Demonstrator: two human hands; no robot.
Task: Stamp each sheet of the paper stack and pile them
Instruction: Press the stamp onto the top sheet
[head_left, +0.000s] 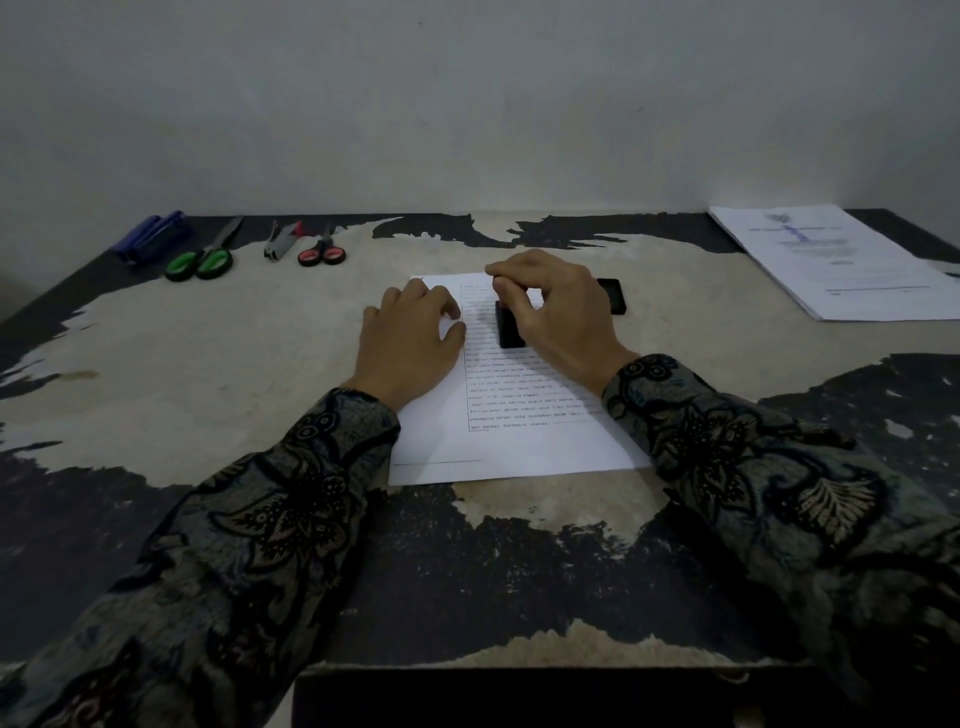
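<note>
Right hand (558, 306) grips the stamp (510, 325) on the sheet (519, 415), text illegible; left hand (410, 338) presses flat.

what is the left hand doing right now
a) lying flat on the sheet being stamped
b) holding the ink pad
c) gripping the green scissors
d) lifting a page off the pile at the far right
a: the left hand lies with fingers spread on the left side of the sheet, while the right hand pinches the black stamp standing on it.
</note>
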